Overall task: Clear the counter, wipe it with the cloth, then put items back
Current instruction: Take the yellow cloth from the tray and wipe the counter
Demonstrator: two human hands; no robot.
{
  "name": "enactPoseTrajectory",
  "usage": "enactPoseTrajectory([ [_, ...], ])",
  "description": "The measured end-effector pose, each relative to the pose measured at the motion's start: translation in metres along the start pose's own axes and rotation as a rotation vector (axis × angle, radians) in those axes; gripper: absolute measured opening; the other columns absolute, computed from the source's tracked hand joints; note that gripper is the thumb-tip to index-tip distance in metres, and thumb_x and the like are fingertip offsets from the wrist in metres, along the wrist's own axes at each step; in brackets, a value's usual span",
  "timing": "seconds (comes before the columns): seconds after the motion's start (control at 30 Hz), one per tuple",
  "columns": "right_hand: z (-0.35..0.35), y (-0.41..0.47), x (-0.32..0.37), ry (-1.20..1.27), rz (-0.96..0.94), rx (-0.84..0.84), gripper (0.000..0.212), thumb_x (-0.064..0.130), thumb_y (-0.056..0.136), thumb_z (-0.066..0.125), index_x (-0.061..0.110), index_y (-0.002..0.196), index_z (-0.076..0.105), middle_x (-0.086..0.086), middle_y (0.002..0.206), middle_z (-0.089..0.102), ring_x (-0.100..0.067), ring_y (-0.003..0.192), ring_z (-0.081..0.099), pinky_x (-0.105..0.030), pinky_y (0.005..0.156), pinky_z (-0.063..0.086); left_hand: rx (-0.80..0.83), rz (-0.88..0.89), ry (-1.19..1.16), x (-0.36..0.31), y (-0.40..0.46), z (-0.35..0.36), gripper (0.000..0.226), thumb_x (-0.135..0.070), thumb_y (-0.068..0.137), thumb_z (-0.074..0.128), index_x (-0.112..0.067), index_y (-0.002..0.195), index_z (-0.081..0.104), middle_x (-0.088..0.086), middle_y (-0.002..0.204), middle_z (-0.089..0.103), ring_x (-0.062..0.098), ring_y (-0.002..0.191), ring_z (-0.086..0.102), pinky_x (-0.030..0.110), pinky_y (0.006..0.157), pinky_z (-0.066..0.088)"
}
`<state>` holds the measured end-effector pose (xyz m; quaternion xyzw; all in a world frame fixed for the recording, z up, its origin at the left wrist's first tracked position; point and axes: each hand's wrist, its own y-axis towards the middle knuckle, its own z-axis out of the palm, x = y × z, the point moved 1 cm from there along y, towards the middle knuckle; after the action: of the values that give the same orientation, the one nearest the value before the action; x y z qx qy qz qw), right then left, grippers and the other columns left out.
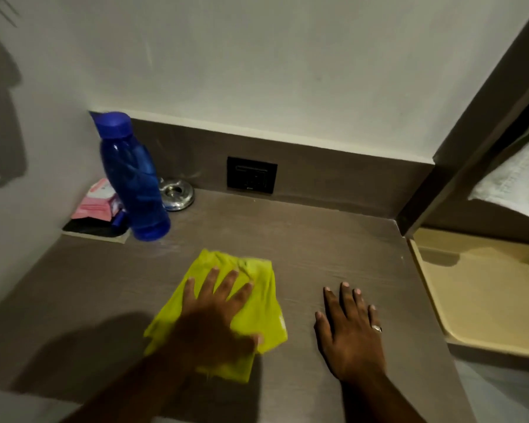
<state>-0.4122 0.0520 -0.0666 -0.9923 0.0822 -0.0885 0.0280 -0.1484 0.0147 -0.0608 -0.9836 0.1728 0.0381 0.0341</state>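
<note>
1. Your left hand presses flat on the yellow cloth, fingers straight and spread, not curled round it.
2. The cloth lies crumpled on the worktop, near the front edge; its long axis runs from near-left to far-right.
3. Your right hand rests flat on the bare worktop just right of the cloth, fingers released, pointing toward the wall.
4. The blue bottle stands upright in the far-left corner, beside a pink packet and a metal ashtray.
</note>
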Motion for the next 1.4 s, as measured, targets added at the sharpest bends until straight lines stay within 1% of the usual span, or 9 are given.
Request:
enactPoseTrajectory([
  [0.27,-0.005,0.000,0.007,-0.014,0.002,0.001,0.061,0.056,0.096,0.019,0.032,0.153,0.018,-0.004,0.164,0.008,-0.027,0.151,0.004,-0.047,0.121,0.004,0.008,0.020,0.022,-0.002,-0.057,-0.004,0.099,-0.093,0.059,0.037,-0.036,0.139,0.046,0.004,0.149,0.046,0.041,0.135,0.041,0.069,0.097,0.032],
  [0.47,-0.001,0.000,0.003,-0.008,-0.015,-0.045,0.059,0.053,0.096,0.026,0.031,0.152,0.024,-0.007,0.163,0.013,-0.029,0.150,0.008,-0.049,0.120,0.006,0.026,-0.146,-0.026,-0.021,0.006,0.007,0.110,-0.099,0.051,0.022,-0.049,0.148,0.004,-0.010,0.163,-0.001,0.031,0.149,-0.007,0.067,0.110,-0.004],
  [0.63,0.007,0.003,0.000,0.013,-0.034,-0.094,0.058,0.052,0.096,0.031,0.028,0.149,0.033,-0.009,0.161,0.021,-0.030,0.149,0.014,-0.050,0.119,0.007,-0.011,-0.137,-0.012,-0.043,0.004,0.015,0.108,-0.097,0.054,0.021,-0.045,0.149,0.012,-0.005,0.163,0.007,0.034,0.149,-0.002,0.067,0.110,-0.007],
  [0.73,-0.002,0.005,-0.004,0.315,0.043,-0.171,0.045,0.039,0.097,0.044,0.020,0.138,0.051,-0.010,0.151,0.042,-0.026,0.144,0.031,-0.045,0.118,0.015,-0.050,-0.038,-0.057,-0.084,-0.034,0.020,0.102,-0.091,0.057,0.031,-0.039,0.145,0.033,0.002,0.159,0.027,0.041,0.146,0.015,0.071,0.109,0.003],
  [0.87,-0.034,-0.014,0.005,0.849,0.288,-0.215,0.036,0.025,0.097,0.055,0.004,0.125,0.062,-0.017,0.129,0.063,-0.031,0.124,0.056,-0.039,0.109,0.040,0.087,-0.014,-0.131,-0.105,-0.052,0.015,0.101,-0.090,0.062,0.026,-0.040,0.149,0.014,-0.001,0.164,-0.001,0.036,0.148,-0.011,0.065,0.108,-0.016],
  [1.07,-0.038,-0.057,0.057,0.654,0.216,0.115,0.023,0.044,0.083,0.070,0.023,0.081,0.059,0.001,0.079,0.066,-0.024,0.083,0.063,-0.035,0.076,0.048,-0.039,-0.447,-0.430,-0.042,-0.051,-0.015,0.090,-0.068,0.075,0.053,-0.030,0.150,0.021,-0.004,0.156,0.031,0.028,0.140,0.030,0.043,0.108,0.032],
  [1.17,-0.036,-0.062,0.077,0.621,0.297,0.175,0.028,0.046,0.081,0.067,0.021,0.091,0.061,-0.007,0.097,0.070,-0.029,0.093,0.066,-0.029,0.073,0.046,0.132,-0.528,-0.752,-0.021,-0.035,-0.013,0.095,-0.054,0.074,0.068,-0.018,0.150,0.023,0.005,0.151,0.040,0.031,0.135,0.041,0.040,0.110,0.037],
  [1.27,-0.041,-0.064,0.082,0.773,0.332,0.146,0.016,0.028,0.087,0.065,0.014,0.094,0.067,-0.012,0.098,0.072,-0.030,0.091,0.066,-0.034,0.079,0.053,0.144,-0.505,-1.140,-0.022,-0.026,-0.021,0.052,-0.038,0.063,0.073,-0.014,0.110,0.067,0.016,0.116,0.069,0.033,0.108,0.064,0.047,0.098,0.050],
  [1.4,-0.071,-0.080,0.066,1.086,0.325,0.091,0.018,0.018,0.092,0.063,0.004,0.099,0.071,-0.011,0.089,0.074,-0.027,0.084,0.069,-0.038,0.076,0.055,0.092,-0.468,-1.563,-0.026,-0.033,-0.046,0.013,-0.021,0.086,0.068,-0.015,0.096,0.072,0.011,0.099,0.075,0.033,0.099,0.069,0.055,0.097,0.050],
])
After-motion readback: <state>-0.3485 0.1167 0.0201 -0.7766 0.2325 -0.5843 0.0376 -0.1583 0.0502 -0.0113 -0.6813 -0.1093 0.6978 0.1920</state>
